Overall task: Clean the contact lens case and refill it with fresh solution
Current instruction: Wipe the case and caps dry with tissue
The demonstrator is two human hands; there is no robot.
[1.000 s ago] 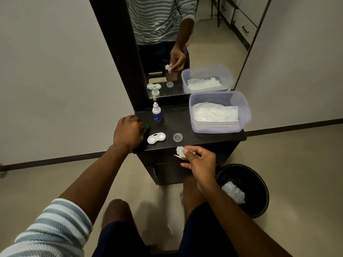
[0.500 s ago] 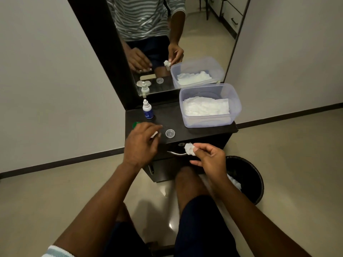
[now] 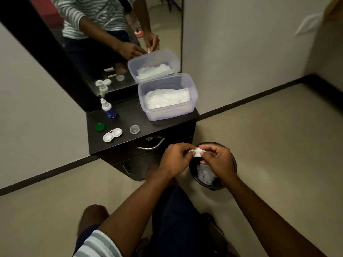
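Note:
The white contact lens case (image 3: 112, 134) lies open on the dark cabinet top (image 3: 126, 117), with a green cap (image 3: 99, 126) to its left and a clear cap (image 3: 134, 129) to its right. A small solution bottle (image 3: 108, 109) with a blue label stands behind them by the mirror. Both hands are off the cabinet, above the black bin (image 3: 213, 182). My left hand (image 3: 175, 159) and my right hand (image 3: 218, 159) pinch a small crumpled white tissue (image 3: 197, 152) between them.
A clear plastic tub (image 3: 193, 101) of white tissues sits on the cabinet's right side. A mirror (image 3: 111, 43) rises behind the cabinet. The cabinet drawer has a curved metal handle (image 3: 151, 146). The bin holds used tissues (image 3: 205, 174). Bare floor lies to the right.
My left hand left the lens case on the cabinet and came over to the right hand. Both now hold the tissue over the bin. The view has swung to the right.

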